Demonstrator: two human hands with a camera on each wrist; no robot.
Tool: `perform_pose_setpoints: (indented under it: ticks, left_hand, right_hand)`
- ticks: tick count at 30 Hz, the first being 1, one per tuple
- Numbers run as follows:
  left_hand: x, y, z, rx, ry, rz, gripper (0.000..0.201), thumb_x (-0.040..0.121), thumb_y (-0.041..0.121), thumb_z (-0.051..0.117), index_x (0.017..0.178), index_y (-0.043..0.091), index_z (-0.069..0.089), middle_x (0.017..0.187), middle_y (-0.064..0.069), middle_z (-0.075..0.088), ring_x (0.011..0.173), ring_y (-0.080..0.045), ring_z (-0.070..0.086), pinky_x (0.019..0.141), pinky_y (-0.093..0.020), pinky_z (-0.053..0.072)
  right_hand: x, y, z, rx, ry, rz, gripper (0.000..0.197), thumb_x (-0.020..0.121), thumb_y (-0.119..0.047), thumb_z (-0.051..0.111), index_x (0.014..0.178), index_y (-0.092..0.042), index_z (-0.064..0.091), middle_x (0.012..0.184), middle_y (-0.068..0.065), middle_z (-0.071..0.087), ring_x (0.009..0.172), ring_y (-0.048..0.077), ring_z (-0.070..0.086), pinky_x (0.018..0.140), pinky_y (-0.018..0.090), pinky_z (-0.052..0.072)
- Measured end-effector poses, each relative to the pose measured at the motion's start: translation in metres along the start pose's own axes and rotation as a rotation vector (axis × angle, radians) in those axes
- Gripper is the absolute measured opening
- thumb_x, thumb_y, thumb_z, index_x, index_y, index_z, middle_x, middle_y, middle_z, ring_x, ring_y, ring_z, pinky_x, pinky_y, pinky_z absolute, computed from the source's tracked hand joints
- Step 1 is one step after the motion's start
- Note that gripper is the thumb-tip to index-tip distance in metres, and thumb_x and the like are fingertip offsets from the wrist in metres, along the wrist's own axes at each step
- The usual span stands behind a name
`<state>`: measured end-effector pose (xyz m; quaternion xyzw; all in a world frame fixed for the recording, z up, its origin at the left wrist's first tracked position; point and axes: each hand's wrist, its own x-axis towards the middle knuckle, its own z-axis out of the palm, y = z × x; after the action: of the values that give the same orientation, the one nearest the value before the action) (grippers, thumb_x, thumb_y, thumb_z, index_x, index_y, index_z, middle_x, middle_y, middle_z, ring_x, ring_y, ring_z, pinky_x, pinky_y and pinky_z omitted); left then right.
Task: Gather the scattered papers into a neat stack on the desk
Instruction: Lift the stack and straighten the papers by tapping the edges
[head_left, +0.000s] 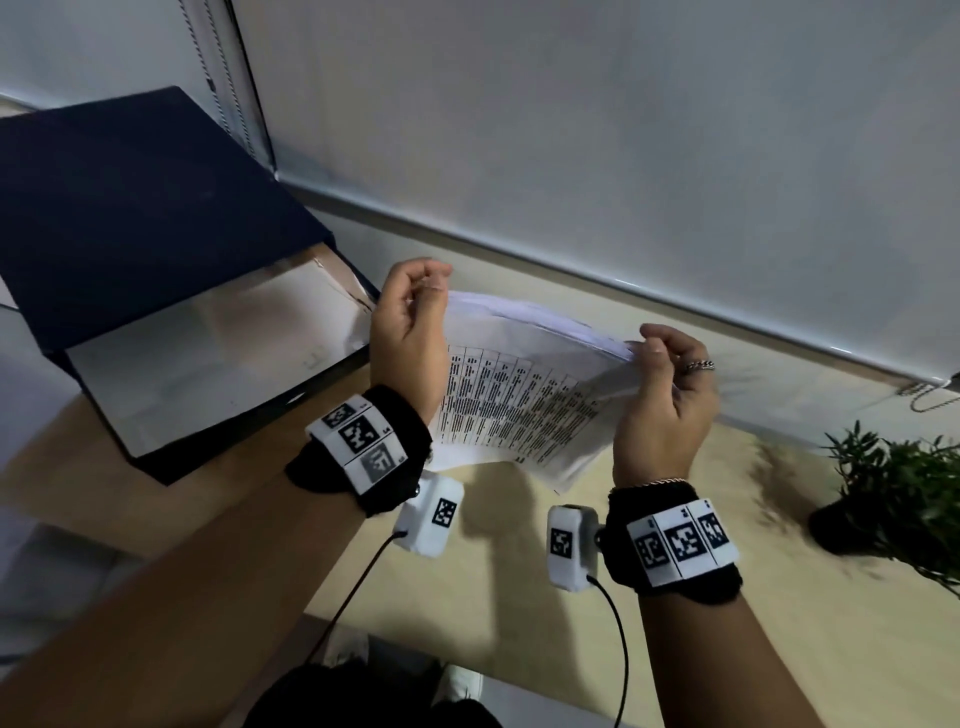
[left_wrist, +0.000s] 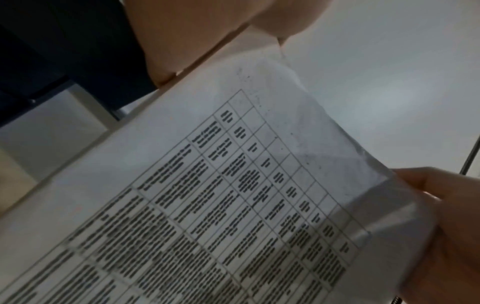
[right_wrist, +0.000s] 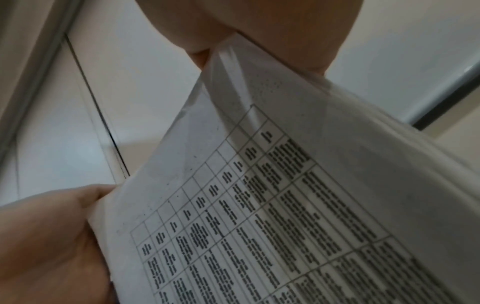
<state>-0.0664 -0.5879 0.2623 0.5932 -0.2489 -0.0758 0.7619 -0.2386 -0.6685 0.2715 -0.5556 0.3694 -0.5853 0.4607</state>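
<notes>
A bundle of white papers (head_left: 524, 395) with a printed table on the top sheet is held up above the light wooden desk (head_left: 519, 571). My left hand (head_left: 410, 322) pinches its upper left corner. My right hand (head_left: 660, 384) pinches its upper right corner, a ring on one finger. The sheets bow between the two hands, with their lower edge hanging near the desk. The left wrist view shows the papers (left_wrist: 233, 195) close up, and the right wrist view shows the same printed papers (right_wrist: 272, 205) with the other hand at the far edge.
A dark blue folder (head_left: 135, 218) lies open at the left, a pale sheet (head_left: 208, 358) inside it. A potted green plant (head_left: 904, 493) stands at the right. A white roller blind (head_left: 623, 130) hangs behind the desk. Cables run from the wrist cameras.
</notes>
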Motion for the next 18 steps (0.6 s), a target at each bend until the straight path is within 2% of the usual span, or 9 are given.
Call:
perform_pose_setpoints:
  ticks: [2, 4, 5, 8, 10, 11, 12, 15, 18]
  left_hand:
    - [0.003, 0.000, -0.001, -0.018, 0.018, -0.003, 0.018, 0.090, 0.004, 0.045, 0.093, 0.011, 0.061, 0.080, 0.005, 0.058, 0.074, 0.000, 0.053, 0.073, -0.011, 0.040]
    - [0.003, 0.001, -0.001, -0.054, 0.008, -0.014, 0.020, 0.087, 0.005, 0.042, 0.094, 0.011, 0.060, 0.079, 0.001, 0.058, 0.076, -0.008, 0.054, 0.074, -0.016, 0.042]
    - [0.002, 0.001, -0.003, -0.076, -0.006, -0.022, 0.019, 0.087, 0.006, 0.042, 0.096, 0.012, 0.058, 0.080, -0.001, 0.057, 0.076, -0.011, 0.054, 0.074, -0.018, 0.042]
    - [0.005, -0.003, -0.012, -0.120, -0.126, -0.050, 0.017, 0.091, 0.023, 0.049, 0.107, 0.016, 0.051, 0.086, -0.001, 0.058, 0.079, -0.014, 0.054, 0.075, -0.021, 0.046]
    - [0.008, -0.007, -0.019, 0.010, -0.253, -0.031, 0.038, 0.082, 0.031, 0.069, 0.112, 0.020, 0.049, 0.095, -0.001, 0.060, 0.085, -0.018, 0.057, 0.081, -0.025, 0.049]
    - [0.008, -0.006, -0.021, 0.106, -0.298, -0.011, 0.043, 0.076, 0.027, 0.078, 0.110, 0.020, 0.053, 0.095, 0.000, 0.062, 0.084, -0.016, 0.060, 0.080, -0.026, 0.051]
    - [0.008, -0.003, -0.022, 0.166, -0.321, 0.010, 0.041, 0.072, 0.021, 0.082, 0.104, 0.016, 0.058, 0.090, 0.003, 0.064, 0.079, -0.009, 0.062, 0.076, -0.024, 0.051]
    - [0.009, 0.006, -0.024, 0.164, -0.305, 0.075, 0.030, 0.068, 0.013, 0.084, 0.089, 0.009, 0.064, 0.073, 0.006, 0.065, 0.061, 0.002, 0.061, 0.060, -0.017, 0.051]
    - [0.005, -0.001, -0.030, 0.076, -0.363, 0.008, 0.030, 0.074, 0.019, 0.076, 0.097, 0.010, 0.060, 0.076, 0.012, 0.069, 0.065, 0.005, 0.063, 0.061, -0.013, 0.051]
  right_hand:
    - [-0.003, -0.002, 0.000, 0.019, -0.050, -0.029, 0.014, 0.095, -0.014, 0.053, 0.105, -0.006, 0.059, 0.080, -0.012, 0.070, 0.078, 0.003, 0.065, 0.076, 0.016, 0.049]
    - [-0.007, -0.001, -0.003, 0.059, -0.142, -0.029, 0.029, 0.089, -0.019, 0.063, 0.114, -0.008, 0.052, 0.087, 0.002, 0.069, 0.082, 0.009, 0.066, 0.075, 0.018, 0.050]
    - [-0.008, 0.001, -0.006, 0.057, -0.177, -0.014, 0.039, 0.085, -0.016, 0.070, 0.116, -0.011, 0.049, 0.089, 0.005, 0.068, 0.084, 0.008, 0.066, 0.074, 0.017, 0.051]
    - [-0.009, 0.012, -0.015, -0.021, -0.226, 0.047, 0.054, 0.074, 0.002, 0.081, 0.116, -0.016, 0.052, 0.091, 0.000, 0.068, 0.083, 0.007, 0.068, 0.075, 0.021, 0.056]
    - [-0.006, 0.020, -0.016, -0.058, -0.235, 0.091, 0.043, 0.072, 0.002, 0.082, 0.106, -0.015, 0.064, 0.089, -0.004, 0.071, 0.080, 0.009, 0.067, 0.079, 0.029, 0.058]
    - [-0.004, 0.023, -0.016, -0.071, -0.236, 0.095, 0.032, 0.072, 0.001, 0.082, 0.098, -0.013, 0.069, 0.083, -0.008, 0.072, 0.077, 0.008, 0.067, 0.077, 0.030, 0.058]
    - [-0.001, 0.024, -0.017, -0.076, -0.233, 0.097, 0.024, 0.072, -0.001, 0.083, 0.090, -0.013, 0.072, 0.077, -0.011, 0.073, 0.074, 0.005, 0.066, 0.074, 0.027, 0.057]
    - [0.005, 0.022, -0.021, -0.071, -0.209, 0.055, 0.019, 0.072, -0.004, 0.084, 0.083, -0.017, 0.074, 0.070, -0.016, 0.071, 0.069, 0.002, 0.063, 0.069, 0.020, 0.053]
    - [0.003, 0.022, -0.024, -0.067, -0.222, 0.121, 0.018, 0.072, -0.003, 0.084, 0.086, -0.009, 0.075, 0.077, -0.008, 0.076, 0.071, 0.009, 0.068, 0.068, 0.025, 0.056]
